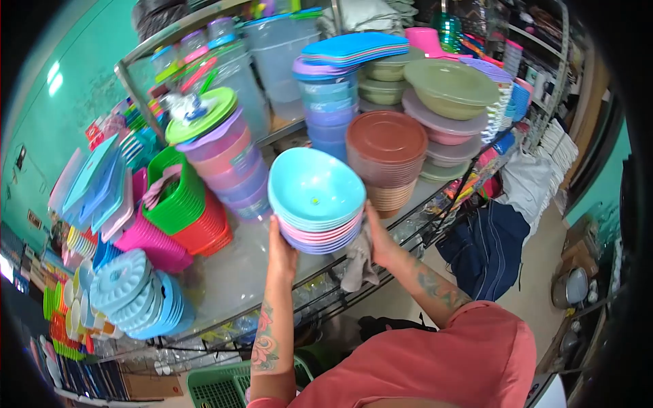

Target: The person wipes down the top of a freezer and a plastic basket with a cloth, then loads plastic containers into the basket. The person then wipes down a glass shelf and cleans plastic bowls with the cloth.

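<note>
A stack of plastic bowls (317,183), turquoise on top with pink and lilac ones below, is held between my two hands over the shelf front. My left hand (281,246) presses on the stack's left side, fingers partly hidden behind it. On the opposite side my right hand (376,236) grips the stack, its fingers also largely out of sight. A grey cloth (359,264) hangs by my right hand; whether that hand holds it I cannot tell. Just behind the bowls stand a stack of brown lidded tubs (388,139) and a tower of pastel containers (228,160).
Green baskets (170,197) and light-blue fluted containers (129,289) line the left of the metal shelf (235,292). Green lidded bowls (452,88) are stacked at the right. A dark blue bag (486,248) lies beyond the shelf's right end; a green crate (218,387) sits below.
</note>
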Available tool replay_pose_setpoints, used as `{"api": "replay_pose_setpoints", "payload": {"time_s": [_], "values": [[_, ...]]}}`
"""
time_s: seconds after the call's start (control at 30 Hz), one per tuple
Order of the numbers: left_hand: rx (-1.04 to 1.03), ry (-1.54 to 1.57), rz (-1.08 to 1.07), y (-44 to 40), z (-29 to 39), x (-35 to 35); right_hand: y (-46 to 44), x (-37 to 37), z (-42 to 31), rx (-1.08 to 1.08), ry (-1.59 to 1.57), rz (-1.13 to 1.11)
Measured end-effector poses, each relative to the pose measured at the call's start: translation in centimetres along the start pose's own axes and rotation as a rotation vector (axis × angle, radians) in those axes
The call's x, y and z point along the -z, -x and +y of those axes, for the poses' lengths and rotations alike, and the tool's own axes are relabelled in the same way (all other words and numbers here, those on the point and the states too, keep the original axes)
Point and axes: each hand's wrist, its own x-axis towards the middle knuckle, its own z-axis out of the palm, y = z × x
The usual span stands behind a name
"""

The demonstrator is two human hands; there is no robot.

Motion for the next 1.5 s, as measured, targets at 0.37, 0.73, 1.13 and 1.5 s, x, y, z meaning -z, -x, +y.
{"api": "replay_pose_setpoints", "payload": {"time_s": [0.37,0.73,1.13,1.5], "values": [[-0.122,0.092,0.094,1.9,1.5,-2.1,2.2,-2.5,-1.7,-0.158,0.137,-0.089],[-0.267,0.145,0.388,16.2,4.4,0.3,5.0,-7.5,1.7,-0.236,0.305,-0.367],[-0.483,0.449,0.96,36.4,1.7,6.1,5.1,-9.6,15.5,-0.528,0.609,-0.858],[-0.444,0.416,1.082,46.6,-9.4,12.6,5.6,-13.1,30.0,-1.146,0.817,-0.941]]}}
